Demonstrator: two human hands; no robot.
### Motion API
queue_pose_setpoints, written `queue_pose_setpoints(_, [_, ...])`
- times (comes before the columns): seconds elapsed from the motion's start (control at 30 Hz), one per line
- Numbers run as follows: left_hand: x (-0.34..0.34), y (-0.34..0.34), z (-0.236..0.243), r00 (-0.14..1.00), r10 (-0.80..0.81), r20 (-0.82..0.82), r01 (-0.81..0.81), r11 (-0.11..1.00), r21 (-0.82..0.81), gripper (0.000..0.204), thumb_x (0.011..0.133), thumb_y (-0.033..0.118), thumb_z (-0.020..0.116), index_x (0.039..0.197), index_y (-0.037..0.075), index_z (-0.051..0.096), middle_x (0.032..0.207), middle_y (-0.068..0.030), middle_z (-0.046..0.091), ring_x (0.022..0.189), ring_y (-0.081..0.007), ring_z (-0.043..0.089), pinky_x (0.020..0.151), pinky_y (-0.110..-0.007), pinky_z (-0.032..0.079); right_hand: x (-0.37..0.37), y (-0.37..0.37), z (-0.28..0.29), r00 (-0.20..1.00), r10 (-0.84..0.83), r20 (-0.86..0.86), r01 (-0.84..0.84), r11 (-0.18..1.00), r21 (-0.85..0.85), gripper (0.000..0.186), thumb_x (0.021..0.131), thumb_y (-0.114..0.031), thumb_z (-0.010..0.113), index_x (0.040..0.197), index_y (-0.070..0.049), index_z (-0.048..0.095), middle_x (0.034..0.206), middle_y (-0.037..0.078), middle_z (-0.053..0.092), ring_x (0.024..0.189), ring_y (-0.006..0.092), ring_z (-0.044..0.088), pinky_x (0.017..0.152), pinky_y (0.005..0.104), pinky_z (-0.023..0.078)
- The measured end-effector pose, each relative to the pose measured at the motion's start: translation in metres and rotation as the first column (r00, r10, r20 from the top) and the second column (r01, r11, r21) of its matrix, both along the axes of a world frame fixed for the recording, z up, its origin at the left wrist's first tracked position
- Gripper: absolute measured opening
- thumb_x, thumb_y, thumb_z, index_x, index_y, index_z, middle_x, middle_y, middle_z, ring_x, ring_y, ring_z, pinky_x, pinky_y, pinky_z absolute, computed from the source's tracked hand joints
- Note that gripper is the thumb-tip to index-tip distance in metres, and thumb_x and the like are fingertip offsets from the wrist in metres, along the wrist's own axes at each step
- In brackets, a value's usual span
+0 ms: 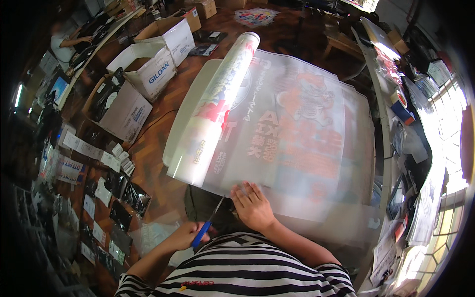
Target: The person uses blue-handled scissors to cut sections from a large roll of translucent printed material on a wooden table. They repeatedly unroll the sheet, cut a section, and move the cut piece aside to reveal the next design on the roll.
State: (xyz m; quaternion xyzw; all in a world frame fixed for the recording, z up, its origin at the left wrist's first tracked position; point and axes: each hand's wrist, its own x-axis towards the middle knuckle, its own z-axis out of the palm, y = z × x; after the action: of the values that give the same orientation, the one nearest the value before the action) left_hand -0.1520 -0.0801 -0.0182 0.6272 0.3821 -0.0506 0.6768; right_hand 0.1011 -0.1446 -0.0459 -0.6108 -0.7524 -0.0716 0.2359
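My left hand (191,233) grips blue-handled scissors (203,230), their blades pointing up at the near edge of a translucent printed film sheet (306,119). My right hand (251,208) lies with fingers stretched out on that film's near edge, just right of the blade tips. The film is spread over a pale table (178,127) and shows reversed orange and white graphics. Along its left side a rolled length of the same film (225,84) runs away from me.
Cardboard boxes (123,119) stand at the left. Flat dark packages (120,214) and papers litter the floor. A cluttered counter (376,84) runs beside a bright window at the right. A co-worker (64,47) is at a bench at the upper left.
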Motion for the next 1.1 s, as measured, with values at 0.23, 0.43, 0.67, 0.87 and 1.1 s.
queue_pose_setpoints(0.23, [0.034, 0.014, 0.003, 0.991, -0.059, -0.117, 0.067, 0.996, 0.063, 0.023, 0.084, 0.022, 0.064, 0.093, 0.001, 0.069, 0.059, -0.0022, 0.055, 0.054, -0.0091, 0.050, 0.054, -0.025, 0.040, -0.001, -0.001, 0.002, 1.000, -0.011, 0.003, 0.011, 1.000, 0.000, 0.033, 0.078, -0.012, 0.055, 0.107, 0.001, 0.064, 0.119, 0.012, 0.060, 0.110, 0.0312, 0.058, 0.096, 0.0428, 0.045])
queue_pose_setpoints(0.43, [0.084, 0.041, 0.006, 0.996, 0.082, -0.017, -0.081, 0.996, 0.026, 0.023, 0.086, 0.024, 0.062, 0.081, 0.002, 0.066, 0.064, -0.0007, 0.058, 0.054, -0.0088, 0.049, 0.050, -0.026, 0.038, 0.003, -0.002, 0.002, 0.998, -0.015, -0.066, 0.015, 1.000, 0.011, 0.035, 0.075, -0.014, 0.058, 0.107, -0.001, 0.064, 0.119, 0.013, 0.061, 0.111, 0.0304, 0.059, 0.091, 0.0414, 0.049])
queue_pose_setpoints(0.67, [0.155, 0.097, 0.046, 0.991, 0.071, -0.112, -0.093, 0.973, -0.209, 0.031, 0.087, 0.035, 0.057, 0.094, 0.006, 0.062, 0.069, 0.0026, 0.057, 0.050, -0.0034, 0.036, 0.045, -0.018, 0.024, 0.008, -0.003, -0.004, 0.988, 0.001, -0.156, -0.001, 1.000, 0.001, 0.032, 0.079, -0.014, 0.053, 0.106, 0.001, 0.063, 0.119, 0.014, 0.061, 0.107, 0.0292, 0.062, 0.090, 0.0404, 0.050])
queue_pose_setpoints(0.87, [0.199, 0.148, 0.039, 0.992, 0.007, -0.127, -0.026, 0.988, -0.153, 0.031, 0.085, 0.036, 0.058, 0.093, 0.006, 0.062, 0.069, 0.0028, 0.056, 0.049, -0.0023, 0.034, 0.042, -0.019, 0.021, 0.013, -0.001, -0.005, 0.985, 0.019, -0.173, -0.021, 1.000, -0.010, 0.031, 0.080, -0.012, 0.053, 0.106, 0.002, 0.063, 0.118, 0.015, 0.062, 0.105, 0.0286, 0.063, 0.090, 0.0388, 0.051])
queue_pose_setpoints(1.1, [0.259, 0.196, 0.038, 0.998, 0.018, -0.064, -0.027, 0.988, -0.155, 0.026, 0.083, 0.028, 0.058, 0.090, 0.004, 0.058, 0.066, 0.0025, 0.053, 0.047, -0.0005, 0.036, 0.037, -0.018, 0.016, 0.020, 0.003, 0.002, 0.950, 0.005, -0.314, -0.001, 1.000, 0.014, 0.019, 0.082, -0.014, 0.065, 0.098, -0.005, 0.068, 0.104, 0.008, 0.069, 0.093, 0.0210, 0.068, 0.079, 0.0336, 0.056])
